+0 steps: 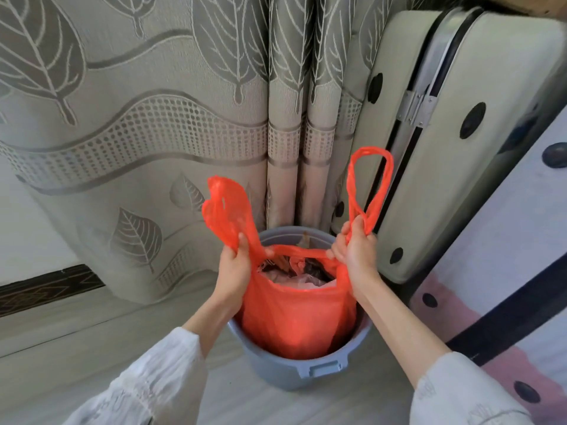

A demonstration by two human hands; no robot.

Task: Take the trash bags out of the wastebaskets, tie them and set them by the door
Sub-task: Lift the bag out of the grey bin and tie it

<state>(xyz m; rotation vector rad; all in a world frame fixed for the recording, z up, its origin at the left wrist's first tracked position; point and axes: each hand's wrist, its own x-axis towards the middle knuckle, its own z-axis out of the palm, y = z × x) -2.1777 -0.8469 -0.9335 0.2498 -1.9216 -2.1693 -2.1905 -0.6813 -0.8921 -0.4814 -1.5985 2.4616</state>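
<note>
An orange-red plastic trash bag (pixel 296 320) stands partly lifted inside a round blue-grey wastebasket (pixel 288 374) on the floor. Crumpled paper and dark scraps show in the bag's open mouth. My left hand (pixel 234 265) grips the bag's left handle, whose wide loop stands up above my fist. My right hand (pixel 356 250) grips the right handle, and its thin twisted loop rises above my fingers. Both hands sit at the bag's rim, one on each side.
A grey leaf-patterned curtain (pixel 147 133) hangs just behind the basket. A folded cream padded bed with black studs and a metal hinge (pixel 435 154) leans at the right. A pink-and-white panel (pixel 506 302) stands at the far right. Pale wood-look floor (pixel 76 338) spreads to the left.
</note>
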